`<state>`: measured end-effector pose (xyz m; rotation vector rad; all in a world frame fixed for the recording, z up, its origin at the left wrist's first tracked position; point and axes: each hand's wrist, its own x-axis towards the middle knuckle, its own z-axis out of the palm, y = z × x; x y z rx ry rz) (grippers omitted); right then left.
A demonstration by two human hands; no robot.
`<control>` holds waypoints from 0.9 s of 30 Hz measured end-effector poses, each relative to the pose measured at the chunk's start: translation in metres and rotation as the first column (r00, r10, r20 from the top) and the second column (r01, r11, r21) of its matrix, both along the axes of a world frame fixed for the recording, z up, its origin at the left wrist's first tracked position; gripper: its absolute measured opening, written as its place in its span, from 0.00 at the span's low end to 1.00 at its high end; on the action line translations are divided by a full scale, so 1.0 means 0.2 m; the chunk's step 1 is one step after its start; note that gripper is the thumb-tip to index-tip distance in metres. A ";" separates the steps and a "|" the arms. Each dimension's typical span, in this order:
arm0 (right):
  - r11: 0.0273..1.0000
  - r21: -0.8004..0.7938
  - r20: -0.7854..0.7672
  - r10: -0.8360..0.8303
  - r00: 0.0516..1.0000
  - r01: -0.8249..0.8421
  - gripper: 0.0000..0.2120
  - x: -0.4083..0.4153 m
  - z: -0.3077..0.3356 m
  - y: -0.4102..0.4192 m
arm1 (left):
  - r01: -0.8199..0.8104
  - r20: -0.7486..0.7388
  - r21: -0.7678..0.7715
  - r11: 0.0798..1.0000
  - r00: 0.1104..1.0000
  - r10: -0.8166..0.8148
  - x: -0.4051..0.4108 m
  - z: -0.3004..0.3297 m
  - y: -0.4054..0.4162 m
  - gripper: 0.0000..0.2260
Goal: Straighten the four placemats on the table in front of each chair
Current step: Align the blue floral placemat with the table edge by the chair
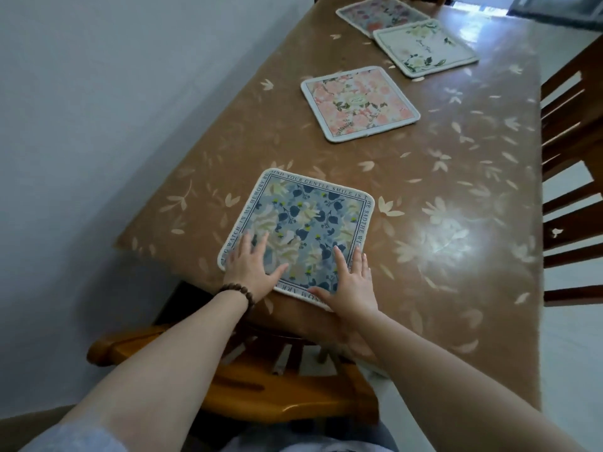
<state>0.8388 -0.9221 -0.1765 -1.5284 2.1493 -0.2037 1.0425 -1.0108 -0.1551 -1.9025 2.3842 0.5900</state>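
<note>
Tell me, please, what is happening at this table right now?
A person is straightening placemats. The left hand and right hand lie flat on the blue floral placemat at the near table edge. The pink placemat lies alone mid-table, while the white placemat overlaps the farthest placemat, so those look untidied.

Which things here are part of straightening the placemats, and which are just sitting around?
Part of the job: blue placemat under left hand and right hand; pink placemat; white placemat; far placemat; table; near chair.
Just there: bead bracelet; side chair.
</note>
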 end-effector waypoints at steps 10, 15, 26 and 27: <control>0.946 0.020 -0.019 -0.323 0.946 0.323 0.48 0.21 0.01 -0.05 | -0.036 -0.020 0.116 0.993 0.999 0.038 0.13 -0.07 -0.35 0.40; 0.935 0.007 0.024 -0.355 0.935 0.355 0.47 0.23 0.00 -0.07 | -0.092 -0.042 0.135 0.987 0.994 0.098 0.10 -0.09 -0.36 0.37; 0.972 -0.070 0.001 -0.225 0.974 0.224 0.42 0.10 0.03 -0.29 | -0.058 -0.170 0.087 0.995 0.983 0.072 0.13 -0.03 -0.28 0.29; 0.959 -0.082 -0.020 -0.275 0.961 0.272 0.42 0.08 0.03 -0.31 | -0.046 -0.165 0.088 0.995 0.984 0.060 0.13 -0.03 -0.25 0.30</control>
